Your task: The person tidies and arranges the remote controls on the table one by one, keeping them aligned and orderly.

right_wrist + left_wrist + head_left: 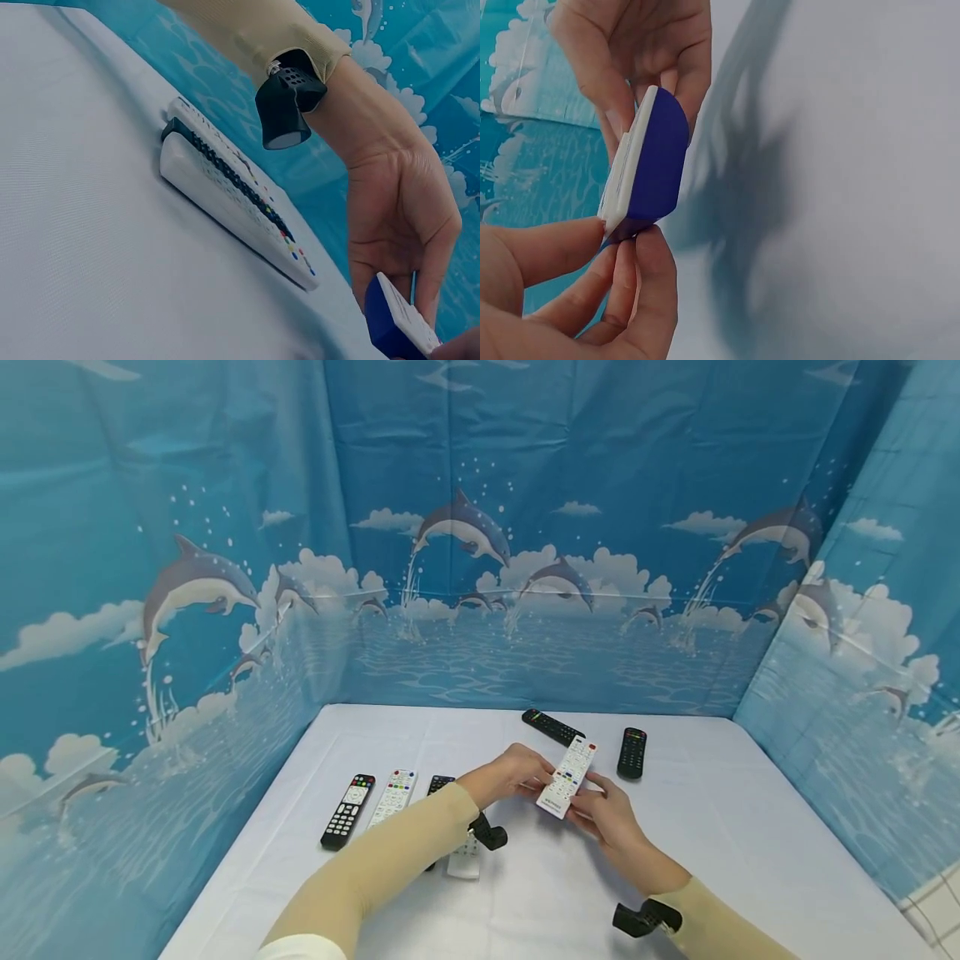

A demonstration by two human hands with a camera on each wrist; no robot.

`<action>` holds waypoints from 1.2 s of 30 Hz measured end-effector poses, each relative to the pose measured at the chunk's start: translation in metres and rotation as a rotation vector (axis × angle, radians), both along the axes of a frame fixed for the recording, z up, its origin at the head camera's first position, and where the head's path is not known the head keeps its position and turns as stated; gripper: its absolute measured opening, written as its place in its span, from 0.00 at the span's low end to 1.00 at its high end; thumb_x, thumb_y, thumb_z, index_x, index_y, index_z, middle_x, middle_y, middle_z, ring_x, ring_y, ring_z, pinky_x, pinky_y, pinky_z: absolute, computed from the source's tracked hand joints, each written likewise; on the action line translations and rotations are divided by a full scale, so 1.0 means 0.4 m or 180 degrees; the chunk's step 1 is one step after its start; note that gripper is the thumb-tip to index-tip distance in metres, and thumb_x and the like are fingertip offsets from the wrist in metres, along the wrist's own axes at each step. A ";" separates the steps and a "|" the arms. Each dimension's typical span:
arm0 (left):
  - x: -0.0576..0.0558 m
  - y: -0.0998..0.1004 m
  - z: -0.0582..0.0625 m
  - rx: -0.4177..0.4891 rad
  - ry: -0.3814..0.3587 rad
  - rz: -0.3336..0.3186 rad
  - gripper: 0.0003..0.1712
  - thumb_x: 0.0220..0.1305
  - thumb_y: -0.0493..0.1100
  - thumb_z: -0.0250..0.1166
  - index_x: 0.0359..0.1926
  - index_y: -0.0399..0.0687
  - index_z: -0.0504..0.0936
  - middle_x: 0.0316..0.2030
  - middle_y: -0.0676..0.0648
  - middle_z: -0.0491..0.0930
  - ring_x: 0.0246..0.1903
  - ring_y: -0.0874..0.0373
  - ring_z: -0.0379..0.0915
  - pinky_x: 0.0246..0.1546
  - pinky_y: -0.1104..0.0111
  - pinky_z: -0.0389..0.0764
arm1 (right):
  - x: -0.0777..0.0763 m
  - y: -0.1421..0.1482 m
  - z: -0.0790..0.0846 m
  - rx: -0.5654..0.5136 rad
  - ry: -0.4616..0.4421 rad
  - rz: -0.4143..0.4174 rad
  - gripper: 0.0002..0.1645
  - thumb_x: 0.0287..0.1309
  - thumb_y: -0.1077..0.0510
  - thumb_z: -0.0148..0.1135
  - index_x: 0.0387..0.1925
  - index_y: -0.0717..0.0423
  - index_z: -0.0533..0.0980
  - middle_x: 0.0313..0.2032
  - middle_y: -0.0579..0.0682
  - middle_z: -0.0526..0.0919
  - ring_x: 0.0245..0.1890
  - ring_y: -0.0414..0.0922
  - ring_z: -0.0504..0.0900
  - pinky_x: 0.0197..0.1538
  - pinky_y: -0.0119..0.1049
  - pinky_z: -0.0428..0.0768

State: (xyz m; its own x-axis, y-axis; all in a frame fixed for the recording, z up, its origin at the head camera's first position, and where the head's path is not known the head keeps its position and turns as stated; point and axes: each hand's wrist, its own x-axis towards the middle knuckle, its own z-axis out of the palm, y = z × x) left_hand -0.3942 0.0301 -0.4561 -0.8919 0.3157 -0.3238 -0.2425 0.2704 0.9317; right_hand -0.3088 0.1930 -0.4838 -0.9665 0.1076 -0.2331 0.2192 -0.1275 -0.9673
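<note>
Between both hands, raised over the white table, is a white remote control (567, 778) with colored buttons on its face. Its underside (658, 161) looks blue in the left wrist view. My left hand (516, 772) pinches one long edge, thumb on the face side and fingers behind. On the opposite edge, my right hand (613, 817) grips it with thumb and fingers. In the right wrist view the left hand (401, 214) shows beyond the remote, while only a bit of the right hand (461, 346) enters at the lower corner.
A black remote (551, 727) and another black remote (632, 753) lie at the back. On the left are a black remote with white keys (347, 812), a white remote (392, 795), a dark remote (439, 783) and a white one (464, 862), partly behind the left arm. Dolphin-print curtains (510, 643) surround the table.
</note>
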 end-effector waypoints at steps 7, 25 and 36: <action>0.036 -0.019 0.006 0.0100 0.0073 0.0003 0.08 0.57 0.26 0.69 0.39 0.34 0.85 0.32 0.42 0.85 0.32 0.52 0.84 0.34 0.61 0.87 | 0.016 -0.002 0.014 0.0263 0.0048 0.0125 0.45 0.61 0.71 0.60 0.77 0.57 0.54 0.55 0.62 0.72 0.42 0.48 0.82 0.47 0.41 0.85; 0.141 -0.111 0.010 0.0235 0.0157 -0.0016 0.21 0.59 0.25 0.68 0.55 0.35 0.81 0.36 0.40 0.84 0.35 0.51 0.85 0.37 0.61 0.87 | 0.047 -0.045 0.012 0.0427 0.0092 0.0373 0.42 0.54 0.72 0.65 0.71 0.57 0.65 0.48 0.60 0.76 0.42 0.50 0.81 0.45 0.45 0.85; 0.208 -0.164 -0.007 -0.0032 0.0307 0.0054 0.21 0.60 0.27 0.68 0.55 0.35 0.80 0.35 0.42 0.82 0.32 0.53 0.84 0.35 0.63 0.87 | 0.081 -0.085 -0.007 0.0301 0.0066 0.0663 0.41 0.52 0.71 0.65 0.69 0.60 0.67 0.48 0.61 0.78 0.41 0.50 0.82 0.43 0.44 0.86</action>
State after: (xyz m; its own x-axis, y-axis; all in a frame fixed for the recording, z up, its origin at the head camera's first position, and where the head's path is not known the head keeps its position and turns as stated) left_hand -0.3110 -0.0354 -0.4588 -0.9242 0.2975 -0.2394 -0.1565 0.2766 0.9482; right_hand -0.2765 0.1592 -0.4864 -0.9746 -0.0743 -0.2112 0.2111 0.0097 -0.9774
